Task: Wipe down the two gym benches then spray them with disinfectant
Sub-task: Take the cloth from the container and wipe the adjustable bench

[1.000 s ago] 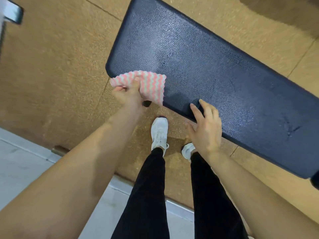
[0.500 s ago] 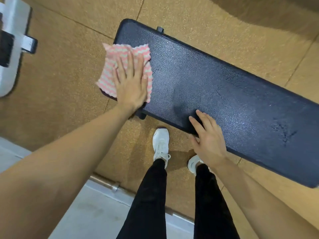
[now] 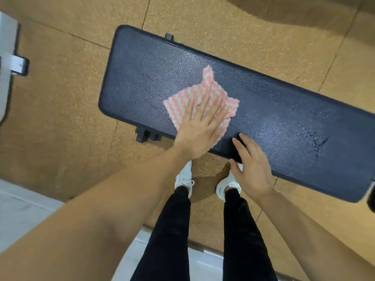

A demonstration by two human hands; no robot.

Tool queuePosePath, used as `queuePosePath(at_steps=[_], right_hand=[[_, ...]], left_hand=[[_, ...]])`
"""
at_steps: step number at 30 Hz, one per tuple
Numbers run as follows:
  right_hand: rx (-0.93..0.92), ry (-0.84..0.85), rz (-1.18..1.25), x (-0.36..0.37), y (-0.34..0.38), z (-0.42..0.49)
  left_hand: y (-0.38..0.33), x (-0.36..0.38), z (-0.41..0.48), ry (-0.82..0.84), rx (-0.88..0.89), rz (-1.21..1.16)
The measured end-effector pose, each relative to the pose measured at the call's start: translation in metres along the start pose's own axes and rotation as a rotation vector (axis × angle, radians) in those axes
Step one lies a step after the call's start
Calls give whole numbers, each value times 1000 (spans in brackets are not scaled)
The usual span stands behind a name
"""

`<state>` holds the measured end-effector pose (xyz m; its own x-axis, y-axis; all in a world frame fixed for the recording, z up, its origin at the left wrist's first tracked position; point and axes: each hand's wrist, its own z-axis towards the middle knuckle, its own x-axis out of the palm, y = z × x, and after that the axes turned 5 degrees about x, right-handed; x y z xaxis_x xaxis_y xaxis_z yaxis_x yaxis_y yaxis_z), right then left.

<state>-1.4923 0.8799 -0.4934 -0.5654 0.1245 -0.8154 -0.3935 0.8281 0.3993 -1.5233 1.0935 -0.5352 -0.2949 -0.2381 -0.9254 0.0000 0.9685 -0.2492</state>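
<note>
A black padded gym bench [image 3: 263, 110] runs from upper left to lower right across the view. A pink and white striped cloth [image 3: 205, 94] lies spread on its pad, left of the middle. My left hand [image 3: 199, 128] presses flat on the cloth with fingers spread. My right hand [image 3: 251, 165] rests with its fingertips on the bench's near edge, fingers apart, holding nothing. No spray bottle is in view.
The floor [image 3: 60, 118] is tan cork-like tile with a pale strip [image 3: 24, 207] at the lower left. A grey and black piece of gym equipment [image 3: 14, 65] sits at the left edge. My legs and white shoes [image 3: 183, 177] stand just in front of the bench.
My left hand has slid the cloth from the bench's left end rightward towards the middle of the pad. The right hand has stayed on the near edge.
</note>
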Motion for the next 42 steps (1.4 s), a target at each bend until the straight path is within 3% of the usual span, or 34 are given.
queuePosePath(at_steps=[6, 8, 10, 12, 14, 20, 23, 29, 32, 38, 42], right_hand=[[30, -180, 128, -3, -3, -13], [5, -238, 147, 0, 7, -10], [-51, -259, 166, 5, 24, 1], [-78, -208, 123, 11, 43, 19], [-59, -95, -7, 18, 62, 41], [-70, -34, -293, 39, 59, 73], [-48, -47, -292, 32, 39, 64], [99, -79, -298, -2, -47, 39], [152, -55, -354, -20, -98, 22], [129, -56, -376, -40, -162, -5], [243, -94, -355, -52, -199, -23]], left_hand=[[-50, 5, -8, 34, 272, -192], [-47, -2, -18, -97, 138, -358], [-40, -9, -31, -248, -142, -400], [-28, -9, -44, -298, -396, -393], [-17, -6, -54, -285, -513, -440], [-30, -2, -57, -231, -508, -560], [-49, -4, -50, -169, -551, -475], [-91, 2, -40, 31, -472, -259], [-107, 0, -30, 109, -549, -282], [-159, -20, 26, 201, -874, -463], [-173, -18, 36, 195, -881, -448]])
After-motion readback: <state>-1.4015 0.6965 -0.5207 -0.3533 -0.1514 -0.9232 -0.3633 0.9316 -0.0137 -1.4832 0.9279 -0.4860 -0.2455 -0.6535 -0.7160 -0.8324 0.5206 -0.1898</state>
